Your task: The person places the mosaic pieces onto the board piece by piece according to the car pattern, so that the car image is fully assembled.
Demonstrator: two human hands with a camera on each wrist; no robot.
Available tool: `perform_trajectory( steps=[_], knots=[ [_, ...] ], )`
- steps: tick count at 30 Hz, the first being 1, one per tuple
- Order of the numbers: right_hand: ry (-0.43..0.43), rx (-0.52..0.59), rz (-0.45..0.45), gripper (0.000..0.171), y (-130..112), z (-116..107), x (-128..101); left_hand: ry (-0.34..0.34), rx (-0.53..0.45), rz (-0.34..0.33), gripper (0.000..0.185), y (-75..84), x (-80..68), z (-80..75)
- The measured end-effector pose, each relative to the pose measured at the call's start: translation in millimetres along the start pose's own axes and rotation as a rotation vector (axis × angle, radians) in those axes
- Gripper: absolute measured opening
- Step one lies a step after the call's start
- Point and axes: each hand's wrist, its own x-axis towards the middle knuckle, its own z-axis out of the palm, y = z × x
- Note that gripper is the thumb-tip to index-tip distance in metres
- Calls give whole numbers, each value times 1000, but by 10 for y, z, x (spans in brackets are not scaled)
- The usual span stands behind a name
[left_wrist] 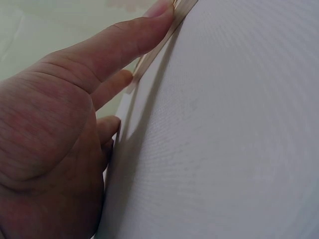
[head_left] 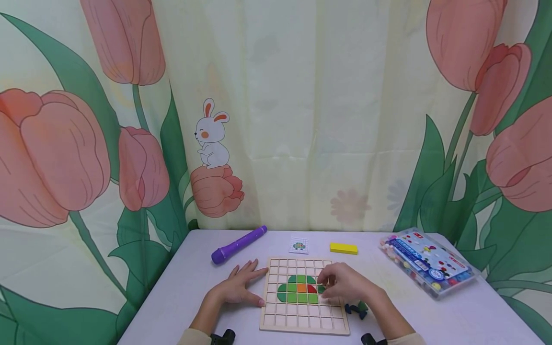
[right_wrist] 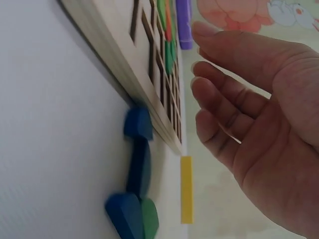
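Desk (head_left: 431,321): we see a pale top set before a tulip curtain (head_left: 64,158), carrying everything below.
Board (head_left: 302,323): a wooden grid lies at the desk's near middle, green, orange and red tiles (head_left: 300,289) filling its centre cells.
Box (head_left: 427,262): a clear case of pieces sits well apart at the right.
Left hand (head_left: 238,285): fingers straight, flat on the desk, tips touching the board's left edge.
Right hand (head_left: 345,282): we find it over the board's right part, fingers loosely bent at the red tile; whether it grips anything, we cannot tell.
Pen (head_left: 238,244): purple, behind the left hand.
Block (head_left: 343,248): yellow, beyond the board.
Loose pieces (right_wrist: 134,169): blue and green, against the board's right edge.
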Motion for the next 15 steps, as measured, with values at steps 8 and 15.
perform_trajectory(
  steps=[8,15],
  knots=[
    [-5,1,43,28,78,-214,-118,-1,3,0,98,-16,0,1],
    [-10,-18,28,26,192,-368,-199,-1,-4,-4,99,-5,6,-5]
  ],
)
